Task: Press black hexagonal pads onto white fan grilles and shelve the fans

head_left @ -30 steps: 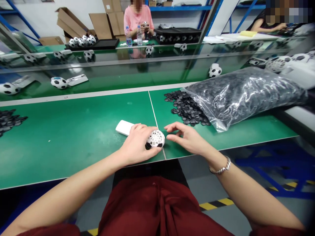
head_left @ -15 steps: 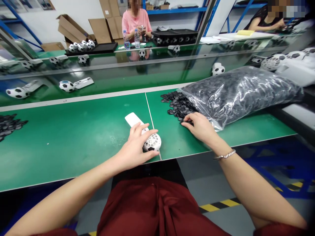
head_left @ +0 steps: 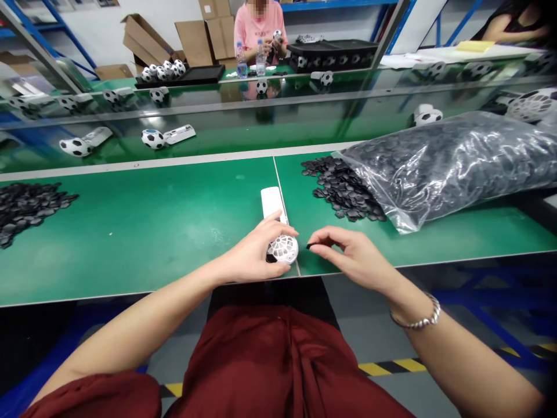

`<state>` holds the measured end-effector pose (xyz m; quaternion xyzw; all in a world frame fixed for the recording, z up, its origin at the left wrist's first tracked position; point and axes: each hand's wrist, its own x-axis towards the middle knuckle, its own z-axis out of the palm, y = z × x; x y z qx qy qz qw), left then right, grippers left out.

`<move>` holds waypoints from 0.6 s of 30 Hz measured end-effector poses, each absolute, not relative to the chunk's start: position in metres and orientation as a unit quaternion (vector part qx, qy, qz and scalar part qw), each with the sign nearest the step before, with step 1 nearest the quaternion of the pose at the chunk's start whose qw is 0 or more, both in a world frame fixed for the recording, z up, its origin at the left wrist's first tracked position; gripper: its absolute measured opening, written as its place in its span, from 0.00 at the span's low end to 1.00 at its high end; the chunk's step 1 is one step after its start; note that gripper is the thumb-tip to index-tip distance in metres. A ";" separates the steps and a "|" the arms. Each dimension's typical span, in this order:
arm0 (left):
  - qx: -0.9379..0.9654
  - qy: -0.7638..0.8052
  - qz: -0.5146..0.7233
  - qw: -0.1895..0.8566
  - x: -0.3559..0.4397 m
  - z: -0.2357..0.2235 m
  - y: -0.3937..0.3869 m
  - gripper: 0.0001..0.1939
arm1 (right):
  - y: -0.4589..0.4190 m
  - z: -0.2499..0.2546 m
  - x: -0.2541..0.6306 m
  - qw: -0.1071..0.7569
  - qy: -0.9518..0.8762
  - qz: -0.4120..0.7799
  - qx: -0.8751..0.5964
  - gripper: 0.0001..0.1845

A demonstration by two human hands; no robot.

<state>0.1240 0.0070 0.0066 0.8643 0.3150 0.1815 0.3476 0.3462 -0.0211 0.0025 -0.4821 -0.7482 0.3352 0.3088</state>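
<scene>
My left hand (head_left: 259, 249) is closed around a white football-shaped plastic piece (head_left: 285, 248) with an openwork round head and a flat white handle (head_left: 271, 201) pointing away from me. One black patch shows on its near left side. Just to the right, my right hand (head_left: 348, 252) pinches a small black plastic piece (head_left: 309, 245) between thumb and fingertips, a short gap from the round head. Behind my right hand lies a pile of similar black pieces (head_left: 343, 188), spilling from a clear plastic bag (head_left: 456, 162).
Another pile of black pieces (head_left: 30, 206) lies at the far left of the green bench (head_left: 174, 232). Beyond its pale rail, football-shaped items (head_left: 153, 139) lie on a green conveyor (head_left: 243, 130). A person in pink (head_left: 261, 32) sits across, near bottles (head_left: 260, 58) and black trays (head_left: 333, 52).
My right hand has come away from the black pile toward the round head, carrying a black piece. My left hand has turned the white piece so its handle points straighter away. The view has shifted.
</scene>
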 end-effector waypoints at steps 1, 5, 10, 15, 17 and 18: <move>0.865 0.313 0.182 0.348 0.124 0.006 0.007 0.26 | -0.023 0.004 0.341 0.308 -0.749 0.353 -0.469 0.07; 0.862 0.312 0.181 0.355 0.124 0.007 0.006 0.27 | -0.026 0.002 0.328 0.297 -0.754 0.399 -0.429 0.09; 0.849 0.332 0.193 0.363 0.128 0.007 0.005 0.23 | -0.028 -0.004 0.319 0.323 -0.701 0.453 -0.447 0.08; 0.846 0.333 0.200 0.366 0.131 0.007 0.004 0.20 | -0.026 0.000 0.316 0.324 -0.702 0.446 -0.451 0.05; 0.845 0.329 0.205 0.368 0.131 0.007 0.003 0.19 | -0.024 0.002 0.316 0.323 -0.690 0.464 -0.452 0.04; 0.844 0.329 0.209 0.368 0.131 0.006 0.003 0.18 | -0.022 0.003 0.316 0.324 -0.684 0.472 -0.452 0.04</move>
